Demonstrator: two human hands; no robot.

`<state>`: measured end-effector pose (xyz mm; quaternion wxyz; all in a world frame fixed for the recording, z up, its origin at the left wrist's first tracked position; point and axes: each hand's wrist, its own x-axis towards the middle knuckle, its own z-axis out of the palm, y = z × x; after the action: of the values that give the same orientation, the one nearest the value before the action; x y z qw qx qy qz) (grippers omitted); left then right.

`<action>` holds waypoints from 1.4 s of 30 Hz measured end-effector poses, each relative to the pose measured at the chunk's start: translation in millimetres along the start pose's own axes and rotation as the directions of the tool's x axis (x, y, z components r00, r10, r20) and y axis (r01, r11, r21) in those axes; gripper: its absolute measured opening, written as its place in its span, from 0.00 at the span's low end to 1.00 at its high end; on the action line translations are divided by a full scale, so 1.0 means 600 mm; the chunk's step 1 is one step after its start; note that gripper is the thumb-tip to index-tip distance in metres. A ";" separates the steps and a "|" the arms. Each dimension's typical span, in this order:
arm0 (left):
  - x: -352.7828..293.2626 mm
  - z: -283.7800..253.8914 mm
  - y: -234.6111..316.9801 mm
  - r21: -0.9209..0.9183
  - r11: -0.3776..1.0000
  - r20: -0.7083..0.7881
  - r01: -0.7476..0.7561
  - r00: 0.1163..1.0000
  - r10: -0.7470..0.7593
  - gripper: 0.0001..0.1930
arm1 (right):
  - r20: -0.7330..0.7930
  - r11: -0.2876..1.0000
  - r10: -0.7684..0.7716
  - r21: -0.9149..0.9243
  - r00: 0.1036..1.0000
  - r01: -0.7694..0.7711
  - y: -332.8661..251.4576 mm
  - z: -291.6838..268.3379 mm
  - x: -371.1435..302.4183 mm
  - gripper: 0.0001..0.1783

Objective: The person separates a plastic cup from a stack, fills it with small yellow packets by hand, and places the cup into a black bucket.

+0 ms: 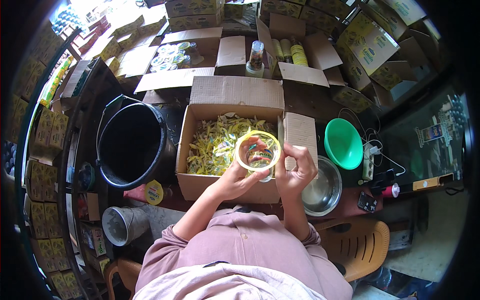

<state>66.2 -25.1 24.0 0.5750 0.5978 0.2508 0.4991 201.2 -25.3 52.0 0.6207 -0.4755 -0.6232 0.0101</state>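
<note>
A clear plastic jar [269, 176] with a yellow rim is in my left hand [237, 181], its round mouth turned up toward me. My left fingers wrap around its side and show through the clear wall. Close beside the rim on the right, my right hand [296, 172] is closed with thumb and forefinger pinched together. Whether those fingertips hold the rim or something small cannot be made out. Directly beyond both hands stands an open cardboard box [225, 186] filled with small yellow-wrapped pieces [210, 145].
A black bucket [162, 115] stands left of the box, above a grey bucket [111, 225]. A yellow round lid [154, 192] lies near the front edge. Rightward are a green bowl [343, 143], a metal bowl [327, 197] and a power strip [368, 167]. Open cartons [172, 79] line the back.
</note>
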 end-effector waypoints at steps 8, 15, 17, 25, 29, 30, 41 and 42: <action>0.005 -0.001 0.002 -0.107 0.994 0.003 0.005 1.000 -0.005 0.34 | -0.006 0.999 0.038 0.026 0.999 -0.037 -0.011 -0.010 -0.026 0.09; 0.001 -0.004 -0.010 -0.043 0.999 -0.002 -0.021 1.000 0.021 0.35 | -0.015 0.997 -0.063 -0.038 0.998 0.062 -0.009 -0.006 -0.026 0.12; 0.000 -0.009 -0.009 0.004 1.000 0.021 -0.028 0.999 0.028 0.35 | -0.005 0.996 -0.081 -0.046 0.997 0.081 -0.008 -0.006 -0.019 0.12; 0.002 -0.010 0.000 -0.087 0.996 0.033 -0.022 0.999 0.025 0.33 | 0.020 0.995 0.044 0.090 0.999 -0.045 0.000 -0.010 -0.020 0.09; 0.003 -0.013 0.001 -0.074 0.997 0.015 0.005 1.000 -0.004 0.33 | 0.021 0.990 0.108 0.094 0.994 -0.109 -0.011 -0.017 -0.028 0.08; 0.003 -0.013 -0.001 -0.076 0.997 0.017 0.006 1.000 -0.004 0.33 | 0.035 0.992 0.089 0.087 0.995 -0.092 -0.010 -0.017 -0.031 0.08; 0.000 -0.019 -0.010 0.013 0.999 0.046 -0.037 0.998 0.036 0.34 | 0.010 0.999 -0.035 -0.022 0.999 0.035 -0.012 -0.005 -0.027 0.11; 0.000 -0.019 -0.010 0.012 0.999 0.046 -0.037 0.998 0.036 0.34 | 0.009 0.999 -0.035 -0.022 0.999 0.035 -0.012 -0.004 -0.026 0.11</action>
<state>58.0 -18.8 16.4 0.5674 0.6175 0.2298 0.4939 195.5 -40.1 44.6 0.6126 -0.4714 -0.6344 -0.0058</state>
